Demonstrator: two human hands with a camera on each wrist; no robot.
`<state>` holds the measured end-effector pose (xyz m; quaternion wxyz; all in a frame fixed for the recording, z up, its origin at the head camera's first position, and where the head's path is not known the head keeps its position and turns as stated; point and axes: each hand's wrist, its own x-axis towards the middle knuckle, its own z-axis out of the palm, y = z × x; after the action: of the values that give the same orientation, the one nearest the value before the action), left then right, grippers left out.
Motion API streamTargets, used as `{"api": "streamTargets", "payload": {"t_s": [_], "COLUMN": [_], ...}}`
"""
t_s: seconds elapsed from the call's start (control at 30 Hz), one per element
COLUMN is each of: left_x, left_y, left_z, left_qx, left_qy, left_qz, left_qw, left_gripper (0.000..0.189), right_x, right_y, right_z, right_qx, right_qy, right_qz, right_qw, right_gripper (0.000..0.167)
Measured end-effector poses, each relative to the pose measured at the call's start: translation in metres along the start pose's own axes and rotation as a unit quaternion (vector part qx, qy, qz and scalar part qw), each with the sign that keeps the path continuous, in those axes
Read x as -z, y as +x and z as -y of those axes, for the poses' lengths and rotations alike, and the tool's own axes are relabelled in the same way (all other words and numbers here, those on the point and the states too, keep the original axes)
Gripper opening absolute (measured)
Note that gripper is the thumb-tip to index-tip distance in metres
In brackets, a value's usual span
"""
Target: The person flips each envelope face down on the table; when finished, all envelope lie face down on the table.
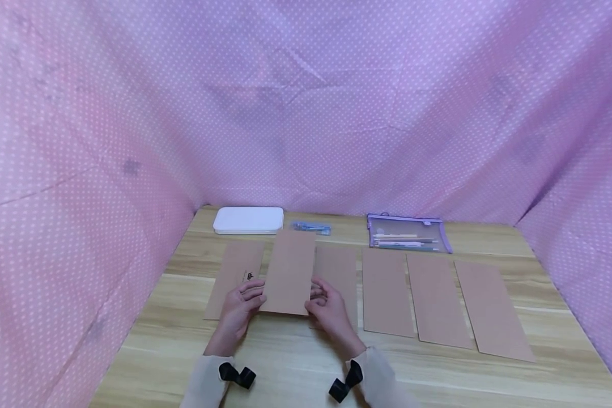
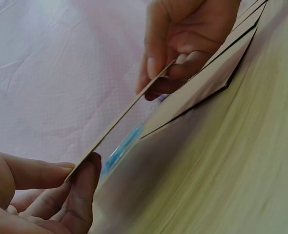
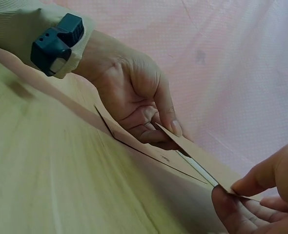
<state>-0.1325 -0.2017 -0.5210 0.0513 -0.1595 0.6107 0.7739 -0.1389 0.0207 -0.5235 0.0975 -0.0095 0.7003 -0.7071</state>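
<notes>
A thin brown kraft-paper notebook (image 1: 289, 272) is held up above the table, its plain face toward the head camera. My left hand (image 1: 238, 309) pinches its near left edge between thumb and fingers. At the opposite edge, my right hand (image 1: 330, 310) grips it the same way. In the left wrist view the held notebook (image 2: 117, 122) is seen edge-on, raised off the wood. Left of it lies another notebook (image 1: 232, 277) with a small dark print, partly covered by the left hand. A further notebook (image 1: 339, 263) lies partly behind the right hand.
Three more brown notebooks lie in a row to the right, the nearest notebook (image 1: 387, 292) beside the right hand. Along the back stand a white flat case (image 1: 249, 220), a blue clear packet (image 1: 311, 228) and a purple-edged zip pouch (image 1: 410, 233) of pencils. Pink dotted cloth (image 1: 306, 113) surrounds the table.
</notes>
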Motion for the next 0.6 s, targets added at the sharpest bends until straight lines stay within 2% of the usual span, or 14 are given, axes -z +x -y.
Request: {"api": "streamTargets", "payload": {"t_s": [0.17,0.37,0.6], "left_x": [0.0064,0.0083,0.0080], "left_y": [-0.0007,-0.0014,-0.0016], "left_z": [-0.0015,-0.0001,0.0006], "left_qx": [0.002,-0.001,0.002], "left_qy": [0.024,0.050,0.075], "left_qz": [0.001,-0.008,-0.024], "left_qw": [0.9997,0.9987,0.9968], "left_gripper": [0.043,0.042,0.044], "right_x": [-0.0057,-0.0076,-0.0066], "right_y": [-0.0010,-0.0029,-0.0046], "right_z": [-0.0020,-0.0021,0.0007], "right_qx": [-0.017,-0.035,-0.046], "right_qy": [-0.015,-0.033,-0.022], "right_qz": [0.003,0.012,0.025], "right_qw": [0.9997,0.9988,0.9984], "right_gripper": [0.064,0.064,0.065]}}
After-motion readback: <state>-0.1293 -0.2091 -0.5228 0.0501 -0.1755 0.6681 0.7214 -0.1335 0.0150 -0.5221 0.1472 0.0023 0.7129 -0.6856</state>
